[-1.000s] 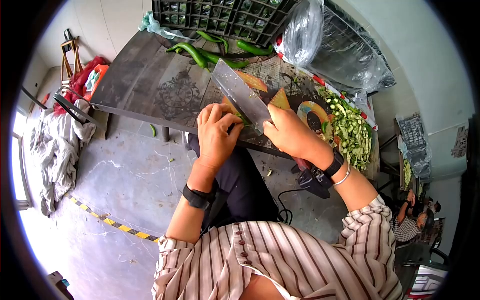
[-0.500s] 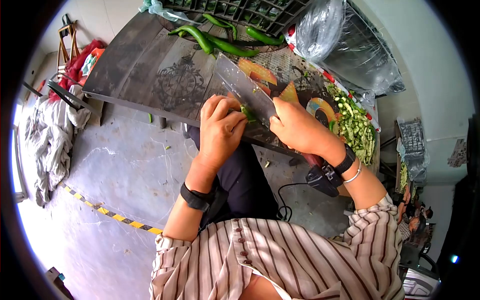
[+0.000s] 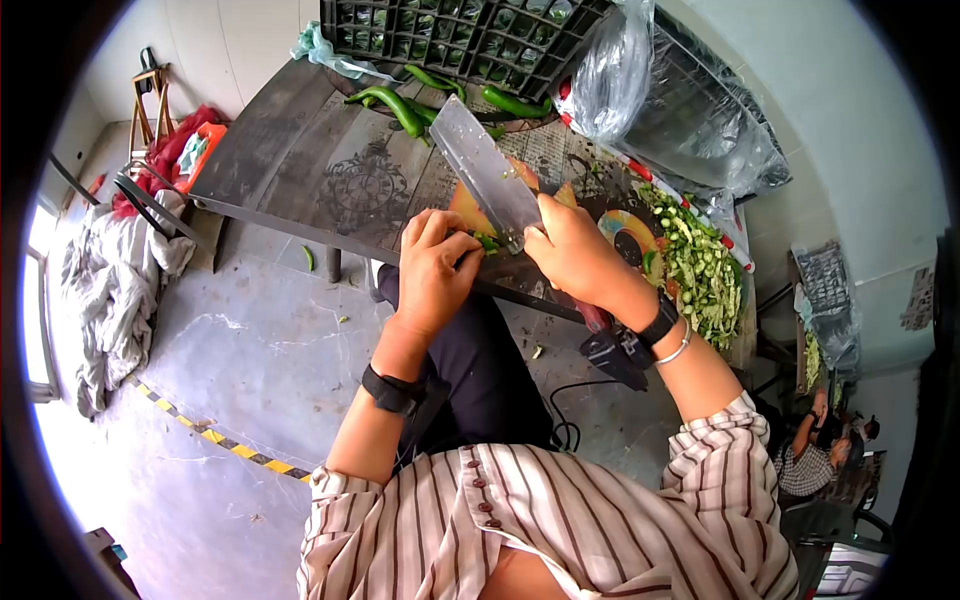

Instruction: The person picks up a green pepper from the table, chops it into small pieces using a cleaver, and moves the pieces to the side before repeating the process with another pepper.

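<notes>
My right hand is closed around the handle of a cleaver. The broad blade slants up and leftward over the table, with small bits stuck to it. Its lower edge is right beside a piece of green chili pepper. The bent fingers of my left hand press on that piece near the table's front edge. Chopped green peppers lie heaped to the right of my right hand. Beyond the blade tip are several whole green chili peppers.
A black crate with green contents stands at the table's back. Clear plastic bags lie at the right. A cable hangs below. Another person sits at far right; grey cloth is piled at left.
The cleaver and my right hand have shifted slightly left, and the blade faces the view more broadly. My left hand stays on the pepper. The whole view has tilted a little.
</notes>
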A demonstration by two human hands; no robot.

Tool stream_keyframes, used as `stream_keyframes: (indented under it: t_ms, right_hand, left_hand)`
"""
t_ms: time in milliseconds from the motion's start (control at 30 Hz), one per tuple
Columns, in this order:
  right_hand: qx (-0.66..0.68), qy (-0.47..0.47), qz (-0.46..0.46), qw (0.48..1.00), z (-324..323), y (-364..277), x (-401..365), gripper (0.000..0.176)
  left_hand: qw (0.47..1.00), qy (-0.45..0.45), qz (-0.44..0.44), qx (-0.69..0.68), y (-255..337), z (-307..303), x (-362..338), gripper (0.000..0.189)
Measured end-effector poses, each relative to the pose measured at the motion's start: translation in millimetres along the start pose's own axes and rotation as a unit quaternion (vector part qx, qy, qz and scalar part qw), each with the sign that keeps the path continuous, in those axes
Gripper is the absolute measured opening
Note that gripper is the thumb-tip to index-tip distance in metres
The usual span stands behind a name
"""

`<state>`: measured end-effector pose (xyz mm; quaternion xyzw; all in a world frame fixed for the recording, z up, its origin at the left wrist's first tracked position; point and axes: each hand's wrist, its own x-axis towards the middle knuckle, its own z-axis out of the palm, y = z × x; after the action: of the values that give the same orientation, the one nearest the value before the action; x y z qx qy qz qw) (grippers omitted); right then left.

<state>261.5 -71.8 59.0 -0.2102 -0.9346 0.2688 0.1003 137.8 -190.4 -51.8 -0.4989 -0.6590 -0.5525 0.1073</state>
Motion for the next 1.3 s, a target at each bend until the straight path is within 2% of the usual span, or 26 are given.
stream_keyframes:
  t_ms: [500, 567, 633, 700, 767, 833, 900, 967, 1000, 1033, 1100, 1167, 1233, 1300]
  right_hand:
    - [-0.067, -0.064, 0.01, 0.996, 2, -7, 2, 0.018]
    - [-0.038, -0.106, 0.069, 0.991, -2, -17, 7, 0.018]
    - [-0.011, -0.105, 0.078, 0.991, 9, -14, 16, 0.017]
    - [-0.051, -0.033, -0.025, 0.998, 20, -4, 29, 0.017]
    - [-0.036, -0.02, -0.027, 0.999, 23, -3, 33, 0.019]
    - [0.009, -0.015, 0.046, 0.999, 24, -2, 31, 0.019]
    - [0.003, -0.014, 0.044, 0.999, 19, 4, 28, 0.019]
    - [0.005, 0.02, -0.013, 1.0, 15, 6, 17, 0.019]
    - [-0.033, 0.083, -0.107, 0.99, 17, 4, 17, 0.018]
    - [-0.032, 0.083, -0.104, 0.991, 15, 1, 13, 0.018]
    - [0.008, -0.045, 0.068, 0.997, 5, -16, 0, 0.019]
    - [0.009, -0.058, 0.075, 0.995, 6, -18, -3, 0.019]
    - [-0.046, -0.03, 0.023, 0.998, 10, -14, -5, 0.02]
    - [-0.04, -0.042, 0.033, 0.998, 11, -14, -5, 0.02]
  left_hand:
    - [1.0, 0.007, 0.014, 0.014, -2, -1, -1, 0.016]
    - [1.0, 0.005, 0.013, 0.015, -2, 0, -1, 0.016]
    - [1.0, 0.001, 0.007, 0.008, -2, 1, -1, 0.013]
    - [1.0, -0.005, 0.014, 0.008, -4, 1, -2, 0.014]
    - [1.0, 0.0, 0.023, 0.012, -7, -1, -1, 0.016]
    - [1.0, -0.005, 0.01, -0.003, -5, -1, -1, 0.015]
    - [1.0, -0.002, 0.018, -0.003, -5, -2, 0, 0.014]
    - [1.0, -0.002, 0.017, -0.005, -4, -3, -1, 0.014]
    - [1.0, -0.006, 0.014, -0.007, -4, -3, -3, 0.014]
    - [1.0, -0.003, 0.017, -0.003, -5, -2, -2, 0.015]
    - [1.0, 0.001, 0.023, 0.001, -5, -1, -1, 0.015]
    - [1.0, 0.0, 0.013, -0.008, -5, 0, -2, 0.012]
    - [1.0, 0.002, 0.014, -0.003, -5, -1, -2, 0.012]
    - [1.0, 0.001, 0.016, -0.002, -5, 0, -2, 0.012]
